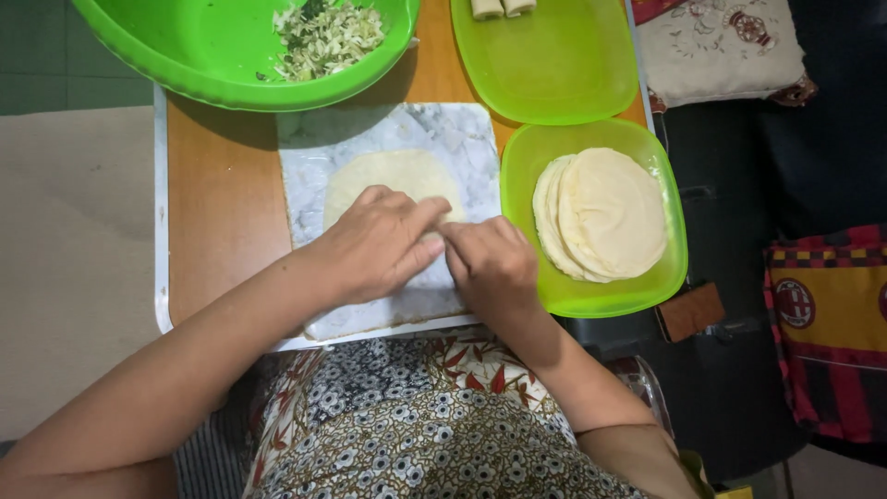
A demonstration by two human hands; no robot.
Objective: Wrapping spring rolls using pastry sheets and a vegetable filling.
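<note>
A round pale wrapper [393, 176] lies flat on a white marbled board [443, 134] on a small wooden table. My left hand [374, 245] and my right hand [490, 263] press side by side on the wrapper's near edge, fingers bent, fingertips touching. The near part of the wrapper is hidden under both hands, and I cannot tell whether anything is folded beneath them. A stack of the same round wrappers [601, 212] sits in a green tray [591, 300] just right of my right hand.
A large green bowl [185, 55] with chopped vegetable filling [328, 37] stands at the back left. A second green tray [554, 83] at the back holds two rolled pieces [504, 7]. A cushion [721, 51] and patterned cloth [827, 323] lie to the right.
</note>
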